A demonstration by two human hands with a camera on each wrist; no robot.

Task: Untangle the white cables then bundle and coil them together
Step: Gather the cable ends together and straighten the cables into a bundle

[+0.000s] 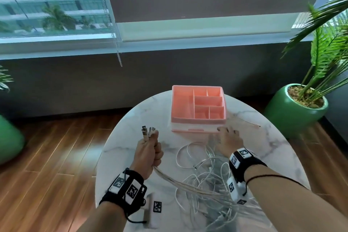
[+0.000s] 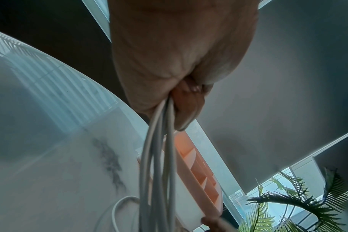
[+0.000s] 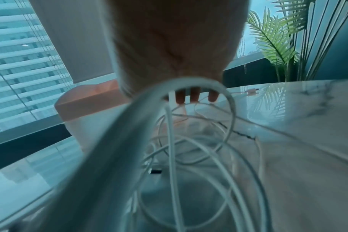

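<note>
A tangle of white cables (image 1: 205, 181) lies on the round marble table (image 1: 131, 118). My left hand (image 1: 150, 149) grips a bunch of cable ends, their plugs (image 1: 147, 131) sticking up above the fist; the strands (image 2: 159, 157) trail out below the fist toward the pile. My right hand (image 1: 228, 138) reaches forward over the pile with its fingers (image 3: 193, 95) stretched out, close to the front of the pink organiser and holding nothing that I can see. Cable loops (image 3: 189, 133) hang in front of the right wrist camera.
A pink divided organiser box (image 1: 198, 107) stands at the far middle of the table. One more cable (image 1: 248, 121) lies alone to its right. A green potted plant (image 1: 295, 107) stands on the floor at the right. A white tagged block (image 1: 153, 211) sits at the table's near edge.
</note>
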